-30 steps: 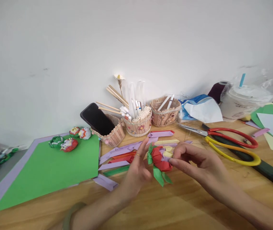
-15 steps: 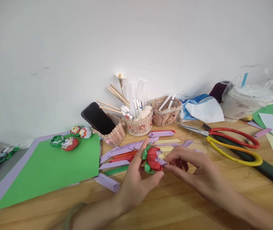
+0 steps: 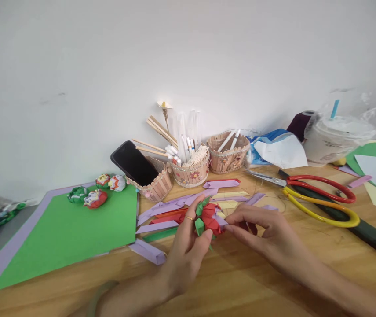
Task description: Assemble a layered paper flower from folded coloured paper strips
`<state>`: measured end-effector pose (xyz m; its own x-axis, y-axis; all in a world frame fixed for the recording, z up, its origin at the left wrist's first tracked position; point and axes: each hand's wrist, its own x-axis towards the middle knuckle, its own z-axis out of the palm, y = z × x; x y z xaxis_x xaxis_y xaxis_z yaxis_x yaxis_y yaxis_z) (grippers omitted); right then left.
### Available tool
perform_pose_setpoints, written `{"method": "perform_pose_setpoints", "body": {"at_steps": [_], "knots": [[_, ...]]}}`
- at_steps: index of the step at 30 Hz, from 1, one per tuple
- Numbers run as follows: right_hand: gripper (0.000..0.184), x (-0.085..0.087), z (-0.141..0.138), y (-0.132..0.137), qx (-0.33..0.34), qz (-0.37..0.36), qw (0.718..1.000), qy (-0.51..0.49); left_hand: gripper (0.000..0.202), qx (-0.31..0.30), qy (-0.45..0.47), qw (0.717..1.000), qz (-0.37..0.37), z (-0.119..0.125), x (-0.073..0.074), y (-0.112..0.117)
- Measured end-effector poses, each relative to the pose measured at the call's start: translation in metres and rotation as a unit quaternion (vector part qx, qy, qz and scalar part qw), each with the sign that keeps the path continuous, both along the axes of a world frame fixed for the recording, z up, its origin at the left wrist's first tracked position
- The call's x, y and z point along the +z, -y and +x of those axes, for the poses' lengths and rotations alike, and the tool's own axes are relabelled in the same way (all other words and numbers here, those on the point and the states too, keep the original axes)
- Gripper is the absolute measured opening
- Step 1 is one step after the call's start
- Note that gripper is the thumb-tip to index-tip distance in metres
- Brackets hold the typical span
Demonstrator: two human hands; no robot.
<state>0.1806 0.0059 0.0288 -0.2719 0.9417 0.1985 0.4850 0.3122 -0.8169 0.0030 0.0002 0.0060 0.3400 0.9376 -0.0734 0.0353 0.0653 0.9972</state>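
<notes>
A folded paper flower (image 3: 209,216) with green outer petals, red petals and purple ones inside is held above the table. My left hand (image 3: 188,246) grips it from the left, thumb in front on a red petal and fingers behind. My right hand (image 3: 260,229) pinches the tip of a purple petal (image 3: 221,221) on the flower's right side between thumb and index finger. Behind and beneath the hands lie folded paper strips in purple (image 3: 156,226), red, yellow and green. One purple folded strip (image 3: 147,251) rests left of my left hand.
Several small paper flowers (image 3: 96,199) sit on green paper (image 3: 72,237) at left. Wooden-stick baskets (image 3: 191,171) along the wall hold a phone (image 3: 135,163), sticks and pens. At right lie scissors (image 3: 323,200) over a dark long-handled tool (image 3: 372,240), with a plastic cup (image 3: 329,141) behind.
My left thumb has shifted up and left onto the front of the red petals, and the flower has turned slightly. My right hand keeps its pinch on the purple petal.
</notes>
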Motion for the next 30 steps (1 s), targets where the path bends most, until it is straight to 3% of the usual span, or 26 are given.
{"method": "perform_pose_setpoints", "body": {"at_steps": [4,10,19,30], "knots": [[0.015,0.0007,-0.0031,0.0013,-0.006,0.006,1.000,-0.005,0.053,0.017,-0.063,0.997,0.046,0.0014,-0.0035,-0.0008],[0.016,-0.0019,-0.0061,0.0020,-0.025,0.025,0.999,0.003,0.056,-0.007,-0.142,0.980,0.140,0.0015,-0.0066,-0.0006],[0.018,0.0002,-0.0051,0.0010,-0.027,0.012,0.999,0.027,0.052,0.012,-0.124,0.983,0.137,0.0012,-0.0083,-0.0032],[0.018,-0.0063,-0.0027,0.0024,-0.069,0.064,0.993,0.071,0.057,0.019,-0.072,0.992,0.098,0.0086,-0.0076,-0.0014]]}}
